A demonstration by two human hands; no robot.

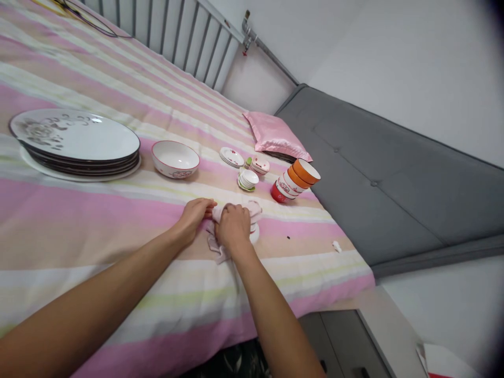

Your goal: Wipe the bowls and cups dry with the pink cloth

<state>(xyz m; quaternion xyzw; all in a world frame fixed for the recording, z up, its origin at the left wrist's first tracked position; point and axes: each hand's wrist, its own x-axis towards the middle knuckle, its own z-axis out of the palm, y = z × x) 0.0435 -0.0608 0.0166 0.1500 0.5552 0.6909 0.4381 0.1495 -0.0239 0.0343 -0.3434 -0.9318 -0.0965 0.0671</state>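
Observation:
My right hand (233, 227) is closed on a pale pink cloth (255, 210), pressing it onto a white dish (255, 234) whose edge shows at the right. A loose end of the cloth hangs below the fingers on the bedspread. Beside it, my left hand (196, 214) has its fingers curled in at the left side of the cloth. What those fingertips grip is hidden. Just beyond the hands sits a stack of small white bowls (249, 179) on a green-edged dish.
A stack of large plates (79, 136) and a white bowl (175, 158) stand left. Further off are small plates (231, 156), pink dishes (260, 165) and a leaning stack of orange, white and red bowls (295, 181). A pink pillow (277, 135) lies by the grey headboard (394, 173).

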